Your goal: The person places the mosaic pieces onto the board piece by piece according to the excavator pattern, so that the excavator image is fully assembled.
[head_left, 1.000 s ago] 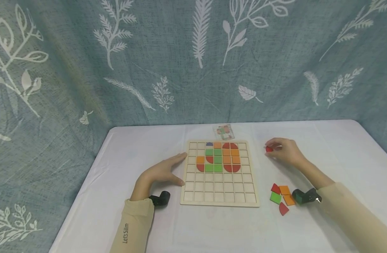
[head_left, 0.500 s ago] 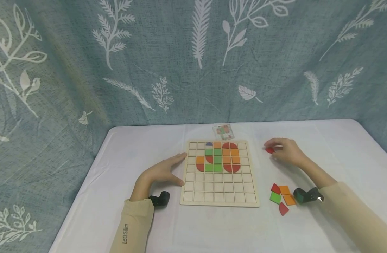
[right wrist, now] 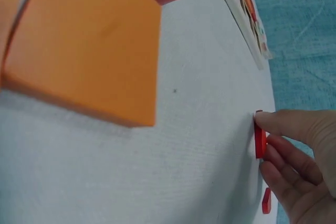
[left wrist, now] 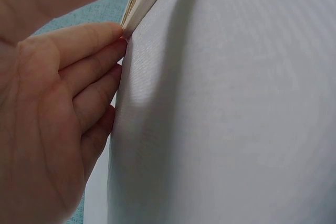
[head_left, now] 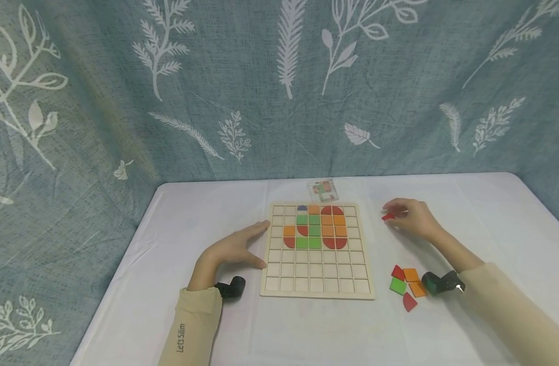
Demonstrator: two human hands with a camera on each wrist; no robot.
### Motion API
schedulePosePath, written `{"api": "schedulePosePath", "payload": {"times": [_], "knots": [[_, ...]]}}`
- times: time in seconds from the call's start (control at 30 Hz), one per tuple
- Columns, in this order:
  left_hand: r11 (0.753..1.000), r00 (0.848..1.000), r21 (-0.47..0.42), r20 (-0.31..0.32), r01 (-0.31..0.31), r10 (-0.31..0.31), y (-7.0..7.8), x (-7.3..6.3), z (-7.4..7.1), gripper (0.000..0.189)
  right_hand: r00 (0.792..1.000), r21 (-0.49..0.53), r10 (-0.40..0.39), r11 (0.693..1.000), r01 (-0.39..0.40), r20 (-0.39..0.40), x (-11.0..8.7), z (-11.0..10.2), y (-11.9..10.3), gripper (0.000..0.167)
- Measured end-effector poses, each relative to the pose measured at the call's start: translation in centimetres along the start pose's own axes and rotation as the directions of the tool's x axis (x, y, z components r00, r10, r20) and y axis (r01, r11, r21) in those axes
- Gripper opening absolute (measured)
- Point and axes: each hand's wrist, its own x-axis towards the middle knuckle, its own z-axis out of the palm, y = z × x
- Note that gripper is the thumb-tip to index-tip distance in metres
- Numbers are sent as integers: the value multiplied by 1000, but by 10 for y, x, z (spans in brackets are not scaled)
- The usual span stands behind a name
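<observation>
One gridded board (head_left: 318, 272) lies flat; the left hand (head_left: 236, 248), fingers extended, touches its left edge, we think to steady it. Right hand (head_left: 409, 218) pinches, apart from the board's right side. Patterned card (head_left: 323, 190) lies just beyond, probably for easy viewing. Smallest: red piece (right wrist: 260, 142), tilted up in that pinch, likely for control.

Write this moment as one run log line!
left hand: at board edge | right hand: pinches red piece | green piece: lying off board
</observation>
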Motion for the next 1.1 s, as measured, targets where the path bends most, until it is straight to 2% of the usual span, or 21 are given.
{"api": "schedulePosePath", "payload": {"times": [0.37, 0.5, 0.7, 0.8, 1.0, 1.1], "knots": [[1000, 1000, -7, 7, -2, 2, -2, 0, 0, 103, 1000, 25, 24, 999, -24, -10, -2, -2, 0, 28], [1000, 1000, -6, 8, -2, 2, -1, 0, 0, 103, 994, 55, 66, 997, -61, -85, -3, -10, 2, 25], [1000, 1000, 0, 4, 11, -11, 0, 1, 1, 103, 967, 91, 127, 990, -109, -222, -1, -26, 12, 26], [1000, 1000, 2, 1, 11, -11, 0, 1, 0, 103, 960, 81, 153, 987, -137, -234, 1, -30, 19, 26], [1000, 1000, -1, 6, 1, -1, 0, 1, 0, 103, 965, 76, 180, 983, -168, -190, 1, -28, 26, 29], [1000, 1000, -2, 6, 2, -2, 0, 1, 0, 103, 955, 65, 221, 975, -212, -198, 2, -22, 27, 33]]}}
